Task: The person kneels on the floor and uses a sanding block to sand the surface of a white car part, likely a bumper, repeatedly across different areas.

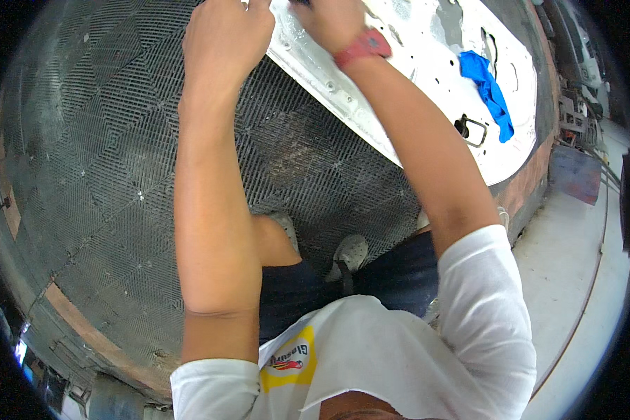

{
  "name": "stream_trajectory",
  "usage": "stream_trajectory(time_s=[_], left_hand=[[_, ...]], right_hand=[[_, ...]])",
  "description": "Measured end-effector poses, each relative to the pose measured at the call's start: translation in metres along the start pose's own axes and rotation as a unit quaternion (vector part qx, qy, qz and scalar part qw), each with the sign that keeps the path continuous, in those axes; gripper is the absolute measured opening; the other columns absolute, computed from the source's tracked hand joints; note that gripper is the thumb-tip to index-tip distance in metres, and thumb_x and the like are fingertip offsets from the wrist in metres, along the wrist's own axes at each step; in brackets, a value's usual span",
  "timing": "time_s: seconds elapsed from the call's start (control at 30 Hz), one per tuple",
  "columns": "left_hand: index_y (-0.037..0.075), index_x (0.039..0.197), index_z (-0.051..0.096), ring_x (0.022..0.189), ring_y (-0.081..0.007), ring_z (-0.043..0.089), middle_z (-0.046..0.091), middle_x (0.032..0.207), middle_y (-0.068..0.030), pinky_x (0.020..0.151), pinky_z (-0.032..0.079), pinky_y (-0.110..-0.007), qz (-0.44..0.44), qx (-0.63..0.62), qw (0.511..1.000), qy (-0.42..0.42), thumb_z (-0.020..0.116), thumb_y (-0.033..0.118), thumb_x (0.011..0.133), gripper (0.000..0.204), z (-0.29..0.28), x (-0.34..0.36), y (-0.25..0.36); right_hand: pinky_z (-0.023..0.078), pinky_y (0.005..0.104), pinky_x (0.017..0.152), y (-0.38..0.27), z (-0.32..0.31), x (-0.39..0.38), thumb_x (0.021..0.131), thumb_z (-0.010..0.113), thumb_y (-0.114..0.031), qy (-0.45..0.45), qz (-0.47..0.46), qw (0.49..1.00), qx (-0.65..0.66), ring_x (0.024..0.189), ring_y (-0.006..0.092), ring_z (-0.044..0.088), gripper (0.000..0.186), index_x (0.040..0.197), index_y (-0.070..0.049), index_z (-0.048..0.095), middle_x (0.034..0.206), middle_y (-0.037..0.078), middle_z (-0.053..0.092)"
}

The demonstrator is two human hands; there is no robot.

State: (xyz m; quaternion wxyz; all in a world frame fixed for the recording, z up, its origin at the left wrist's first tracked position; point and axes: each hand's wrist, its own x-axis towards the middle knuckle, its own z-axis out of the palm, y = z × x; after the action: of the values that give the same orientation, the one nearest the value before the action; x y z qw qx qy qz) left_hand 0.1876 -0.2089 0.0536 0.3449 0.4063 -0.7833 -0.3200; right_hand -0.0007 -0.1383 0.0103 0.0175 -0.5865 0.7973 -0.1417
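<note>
A white car door panel point(434, 77), with holes and grey patches on its face, reaches from the top middle to the right. My left hand point(227, 35) is at the panel's left edge by the picture's top; its fingertips are cut off, so their grip is hidden. Over the panel's upper end, my right hand point(332, 24) is bent and slightly blurred, with a red band point(364, 47) on the wrist. Something small and dark shows at its fingers, too cut off to name. A blue cloth point(488, 94) lies on the panel's right part, beyond my right forearm.
Dark ribbed floor matting point(112, 147) spreads under and left of the panel. My shoes point(350, 252) rest on it, close below the panel's near edge. A metal-framed opening point(474, 131) sits in the panel near the cloth. A greyish board point(575, 173) stands at the far right.
</note>
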Motion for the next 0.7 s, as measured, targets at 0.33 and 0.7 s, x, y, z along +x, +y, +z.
stream_trajectory(time_s=[0.33, 0.7], left_hand=[[0.011, 0.146, 0.072, 0.132, -0.0389, 0.071, 0.076, 0.139, -0.0214, 0.113, 0.053, -0.047, -0.048, 0.059, 0.996, -0.040, 0.062, 0.040, 0.109, 0.048, -0.011, 0.010, -0.021], [0.014, 0.157, 0.064, 0.136, -0.0358, 0.070, 0.072, 0.144, -0.0237, 0.115, 0.052, -0.047, -0.053, 0.050, 0.981, -0.178, 0.059, 0.041, 0.112, 0.053, 0.028, 0.000, -0.009]], right_hand=[[0.050, 0.0469, 0.115, -0.003, 0.035, -0.157, 0.089, 0.063, -0.004, 0.068, -0.154, 0.986, 0.008, 0.137, 0.0345, 0.062, 0.059, 0.147, 0.005, 0.061, 0.152, 0.020, 0.065], [0.046, 0.0466, 0.121, -0.023, 0.043, -0.138, 0.092, 0.060, -0.006, 0.075, -0.092, 0.988, 0.100, 0.143, 0.0347, 0.059, 0.061, 0.152, 0.003, 0.059, 0.158, 0.020, 0.062]])
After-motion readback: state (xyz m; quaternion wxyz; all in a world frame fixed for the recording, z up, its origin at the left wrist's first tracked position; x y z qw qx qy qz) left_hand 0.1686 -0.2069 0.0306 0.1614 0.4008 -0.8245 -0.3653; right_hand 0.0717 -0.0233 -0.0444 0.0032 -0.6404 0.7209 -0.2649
